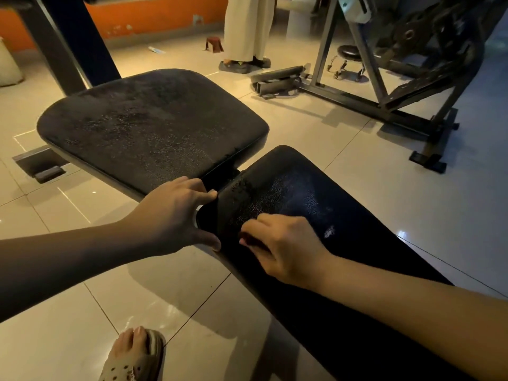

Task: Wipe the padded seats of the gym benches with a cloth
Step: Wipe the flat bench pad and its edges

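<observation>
The right hand (280, 248) lies on the near pad with its fingers curled down and their tips on the vinyl. A dark scrap may sit under them, but I cannot tell whether that is the cloth. The left hand (176, 215) is spread wide, index finger and thumb braced against the rounded end of the same long pad (316, 193), steadying it rather than gripping it. This pad runs back toward the person. The wider seat pad (148, 125) sits just beyond its end, across a narrow gap, on the same bench. Both look like firm foam under thin black vinyl, fixed to a heavy frame that should not shift under pressure. The skin is cracked and flaking, worst at the long pad's tip, so hard scrubbing would likely lift more flakes. A soft, light cloth is best bunched under flat fingers and drawn in long strokes, with the free hand holding the pad's edge.
</observation>
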Demonstrator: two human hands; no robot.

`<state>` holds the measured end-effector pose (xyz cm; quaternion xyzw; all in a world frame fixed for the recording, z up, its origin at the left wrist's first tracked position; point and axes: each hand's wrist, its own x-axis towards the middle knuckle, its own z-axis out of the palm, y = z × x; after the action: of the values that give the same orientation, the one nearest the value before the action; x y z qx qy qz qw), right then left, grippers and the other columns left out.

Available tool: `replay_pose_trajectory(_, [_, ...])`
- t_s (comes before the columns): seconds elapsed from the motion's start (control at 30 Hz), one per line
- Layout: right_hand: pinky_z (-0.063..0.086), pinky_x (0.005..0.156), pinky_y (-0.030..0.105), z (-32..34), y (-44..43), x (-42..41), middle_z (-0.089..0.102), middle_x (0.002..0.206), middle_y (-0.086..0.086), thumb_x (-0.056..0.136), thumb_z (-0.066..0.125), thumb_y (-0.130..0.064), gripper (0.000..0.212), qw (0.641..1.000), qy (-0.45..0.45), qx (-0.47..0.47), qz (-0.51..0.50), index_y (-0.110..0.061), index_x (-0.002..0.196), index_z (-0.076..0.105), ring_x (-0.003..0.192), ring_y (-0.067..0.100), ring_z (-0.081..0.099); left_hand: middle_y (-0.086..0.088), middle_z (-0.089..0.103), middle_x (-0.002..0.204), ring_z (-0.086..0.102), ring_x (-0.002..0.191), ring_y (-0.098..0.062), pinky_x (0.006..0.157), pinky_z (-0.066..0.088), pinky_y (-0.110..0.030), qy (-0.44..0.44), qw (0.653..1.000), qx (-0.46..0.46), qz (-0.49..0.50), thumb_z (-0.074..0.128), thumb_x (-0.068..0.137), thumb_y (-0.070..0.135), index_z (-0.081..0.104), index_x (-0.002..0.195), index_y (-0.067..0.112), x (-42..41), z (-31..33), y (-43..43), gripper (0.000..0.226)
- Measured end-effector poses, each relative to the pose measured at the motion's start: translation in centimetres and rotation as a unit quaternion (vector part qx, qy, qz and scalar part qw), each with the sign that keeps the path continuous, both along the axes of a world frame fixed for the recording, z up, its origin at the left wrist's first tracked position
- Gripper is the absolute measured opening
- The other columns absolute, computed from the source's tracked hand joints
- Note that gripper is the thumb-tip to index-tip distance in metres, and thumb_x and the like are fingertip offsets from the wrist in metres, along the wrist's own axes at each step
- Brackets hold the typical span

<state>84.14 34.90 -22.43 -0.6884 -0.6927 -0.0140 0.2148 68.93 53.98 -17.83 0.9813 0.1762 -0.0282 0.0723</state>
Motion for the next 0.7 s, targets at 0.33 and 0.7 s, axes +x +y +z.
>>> replay_pose_trajectory(0.33, [0.055,0.059,0.039,0.2,-1.2,0.0,0.067,0.085,-0.001,0.098,0.059,-0.032,0.018,1.000,-0.021,-0.010,-0.003,-0.017,0.105,0.065,0.070,0.017,0.062,0.010,0.052,0.123,0.040,0.108,-0.007,0.080,0.037,-0.026,0.004,1.000,-0.007,0.000,0.054,0.057,0.084,0.050,0.149,0.030,0.0,0.2,-0.4,0.107])
replay_pose_trajectory(0.7, [0.053,0.058,0.035,0.7,-2.2,0.3,0.065,0.082,-0.001,0.099,0.057,-0.036,0.019,1.000,-0.023,-0.011,-0.006,-0.018,0.102,0.065,0.067,0.017,0.060,0.010,0.052,0.124,0.040,0.108,-0.008,0.080,0.037,-0.027,0.005,1.000,0.001,0.001,0.070,0.066,0.076,0.048,0.150,0.030,0.3,0.2,-0.3,0.099])
